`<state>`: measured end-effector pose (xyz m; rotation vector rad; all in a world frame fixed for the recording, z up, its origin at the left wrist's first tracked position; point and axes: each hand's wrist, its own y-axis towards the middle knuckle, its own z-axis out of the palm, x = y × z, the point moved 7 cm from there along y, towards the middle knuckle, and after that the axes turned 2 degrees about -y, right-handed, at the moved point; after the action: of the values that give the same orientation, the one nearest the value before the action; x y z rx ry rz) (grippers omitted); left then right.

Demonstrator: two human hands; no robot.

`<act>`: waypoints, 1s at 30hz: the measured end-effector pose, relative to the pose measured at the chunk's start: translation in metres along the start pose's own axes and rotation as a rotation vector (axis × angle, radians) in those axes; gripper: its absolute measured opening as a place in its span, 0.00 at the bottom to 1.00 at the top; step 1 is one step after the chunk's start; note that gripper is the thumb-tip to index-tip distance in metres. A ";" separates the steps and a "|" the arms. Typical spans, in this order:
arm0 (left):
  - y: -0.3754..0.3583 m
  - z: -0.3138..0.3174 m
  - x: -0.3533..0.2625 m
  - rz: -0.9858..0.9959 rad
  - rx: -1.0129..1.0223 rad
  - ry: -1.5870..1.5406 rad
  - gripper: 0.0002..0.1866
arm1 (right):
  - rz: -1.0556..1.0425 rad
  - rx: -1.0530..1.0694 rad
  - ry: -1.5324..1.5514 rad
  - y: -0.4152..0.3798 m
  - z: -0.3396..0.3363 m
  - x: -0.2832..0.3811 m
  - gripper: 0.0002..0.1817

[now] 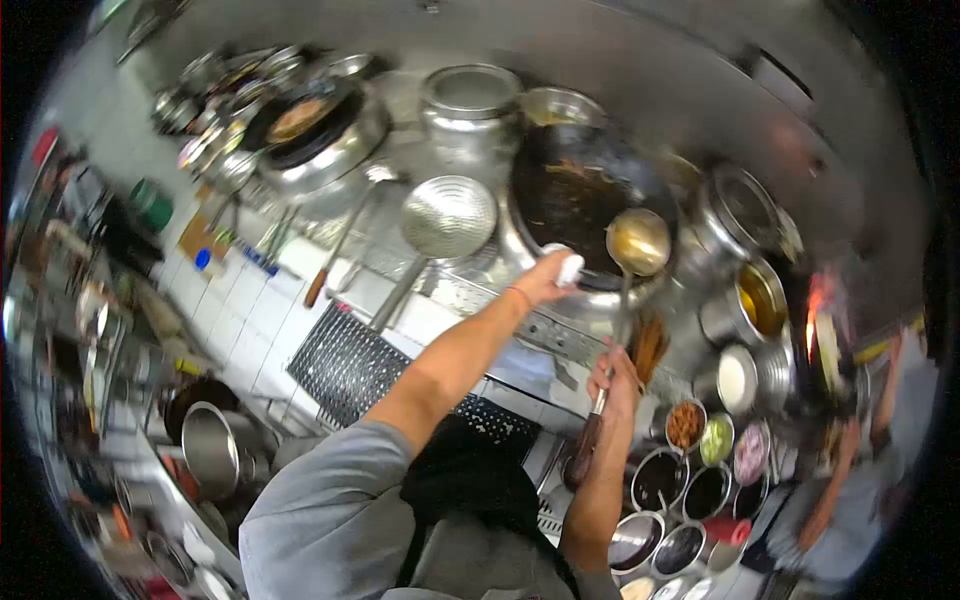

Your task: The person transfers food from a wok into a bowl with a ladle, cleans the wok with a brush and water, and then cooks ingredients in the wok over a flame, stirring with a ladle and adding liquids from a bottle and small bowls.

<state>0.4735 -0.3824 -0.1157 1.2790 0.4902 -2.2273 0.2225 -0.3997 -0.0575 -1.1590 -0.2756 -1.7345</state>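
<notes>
My left hand (547, 279) is closed on a white cloth (570, 269) at the near rim of a large dark wok (575, 195), which has dark food or residue inside. My right hand (615, 379) is wrapped round the handle of a long metal ladle (639, 242). The ladle's bowl is over the wok's right edge and has a yellowish liquid in it. Left of the wok, a perforated strainer (449, 217) lies on the steel stove top with its handle towards me.
Another wok (300, 120) with food stands at the back left, near a lidded pot (471, 92). At right are a pot of yellow liquid (760, 298), several ingredient tins (686, 424), flames (815, 310) and a co-worker's arms (838, 480). A perforated black mat (350, 365) lies below.
</notes>
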 end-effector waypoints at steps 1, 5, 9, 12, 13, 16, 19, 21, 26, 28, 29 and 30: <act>-0.013 0.009 0.000 -0.469 -0.261 -0.455 0.09 | 0.004 0.024 0.102 0.008 -0.002 -0.001 0.18; -0.003 -0.024 0.001 -0.223 0.036 -0.165 0.09 | 0.057 0.029 0.182 -0.022 0.022 -0.005 0.21; -0.091 -0.055 -0.083 -0.275 -0.108 -0.237 0.19 | 0.133 0.032 0.138 -0.075 0.043 -0.024 0.25; -0.131 -0.127 -0.106 -0.265 -0.230 0.341 0.26 | 0.096 -0.101 0.134 -0.084 0.045 -0.024 0.23; -0.141 -0.139 -0.104 -0.226 -0.213 0.445 0.31 | 0.057 -0.104 0.087 -0.082 0.043 -0.018 0.22; -0.183 -0.132 -0.105 -0.117 -0.302 0.867 0.41 | -0.034 -0.167 -0.059 -0.063 0.059 0.006 0.22; -0.202 -0.118 -0.077 0.137 -0.121 1.309 0.41 | -0.113 -0.179 -0.213 -0.031 0.114 0.036 0.22; -0.207 -0.120 -0.066 0.128 -0.146 1.338 0.38 | -0.162 -0.136 -0.334 0.005 0.148 0.053 0.22; -0.208 -0.126 -0.065 0.118 -0.240 1.312 0.30 | -0.193 0.032 -0.466 0.152 0.255 0.074 0.06; -0.209 -0.127 -0.063 0.116 -0.253 1.290 0.30 | -0.205 0.047 -0.589 0.223 0.287 0.066 0.05; -0.210 -0.128 -0.062 0.106 -0.264 1.268 0.30 | -0.211 0.043 -0.646 0.252 0.305 0.062 0.05; -0.210 -0.128 -0.064 0.112 -0.263 1.258 0.29 | -0.204 0.038 -0.673 0.282 0.318 0.055 0.05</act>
<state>0.4616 -0.1286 -0.1115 2.3367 1.0416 -0.9617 0.6325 -0.3667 0.0624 -1.7083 -0.8518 -1.4447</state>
